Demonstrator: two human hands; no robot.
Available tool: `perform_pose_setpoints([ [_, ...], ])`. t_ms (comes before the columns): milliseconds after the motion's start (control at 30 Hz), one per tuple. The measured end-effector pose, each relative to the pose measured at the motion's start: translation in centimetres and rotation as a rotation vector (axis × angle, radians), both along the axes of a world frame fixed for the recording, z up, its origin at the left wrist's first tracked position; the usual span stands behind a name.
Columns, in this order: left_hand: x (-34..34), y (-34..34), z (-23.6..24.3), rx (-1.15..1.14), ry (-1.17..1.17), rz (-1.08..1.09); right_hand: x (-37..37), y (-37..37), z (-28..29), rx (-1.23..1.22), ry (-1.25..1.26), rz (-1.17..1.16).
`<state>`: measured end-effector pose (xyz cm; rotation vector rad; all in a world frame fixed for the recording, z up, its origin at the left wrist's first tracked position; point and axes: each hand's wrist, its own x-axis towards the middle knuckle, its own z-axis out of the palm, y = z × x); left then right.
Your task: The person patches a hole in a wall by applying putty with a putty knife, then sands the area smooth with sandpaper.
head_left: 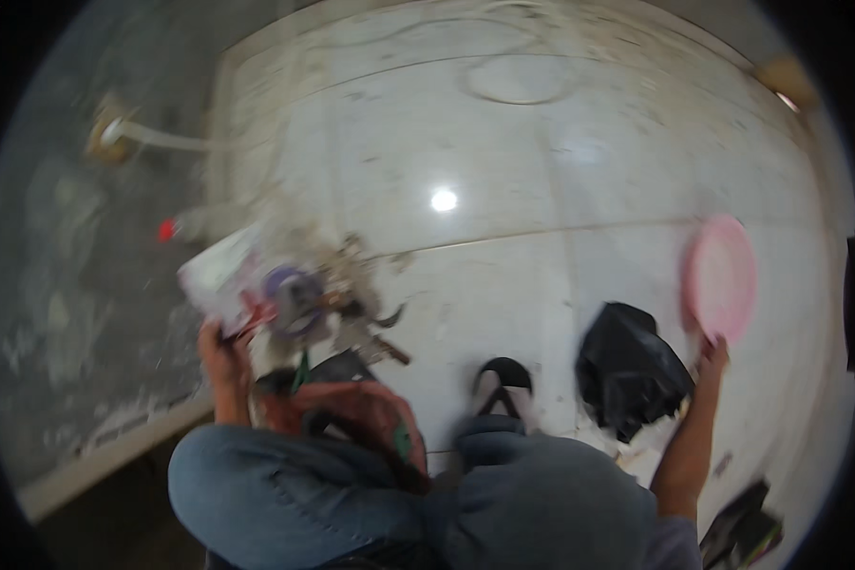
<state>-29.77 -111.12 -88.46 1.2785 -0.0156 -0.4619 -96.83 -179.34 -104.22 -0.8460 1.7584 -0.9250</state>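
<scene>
At the left, my left hand point(226, 359) is closed on the lower edge of a white and red plastic packet point(226, 275), blurred by motion. Out to the right, my right hand point(712, 355) grips the near rim of a round pink plastic dish point(722, 275), perhaps a shallow basin or lid. Beside the packet lies a purple ring-shaped thing point(293, 290) among a pile of small debris point(356, 285). A clear bottle with a red cap point(168, 230) lies just beyond the packet. Between my right arm and my foot sits a black plastic bag point(632, 370).
A red-brown bag point(347, 408) stands open against my left knee. White floor tiles point(475, 161) with dirt marks stretch ahead, and a thin hose point(513, 100) curls at the far side. Dark grey flooring point(76, 275) lies left. Dark items point(746, 527) rest at lower right.
</scene>
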Motion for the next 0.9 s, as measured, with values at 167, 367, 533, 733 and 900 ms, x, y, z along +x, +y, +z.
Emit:
perform_pose_setpoints([
  [167,0.0,-0.4,2.2,0.028,-0.042,0.184,-7.3,-2.8,-2.2,0.038,-0.110,0.004],
  [367,0.1,-0.3,3.6,0.015,-0.069,0.202,-7.6,0.0,1.9,-0.057,0.800,0.667],
  [533,-0.1,0.6,4.0,0.027,-0.066,0.218,6.5,3.7,11.5,-0.071,0.346,-0.056],
  [733,-0.5,1.2,3.7,-0.037,-0.076,0.231,33.7,20.7,11.1,-0.088,0.187,0.951],
  [900,-0.4,1.6,3.8,-0.063,-0.107,0.204,49.7,40.5,8.6,0.421,-0.304,1.633],
])
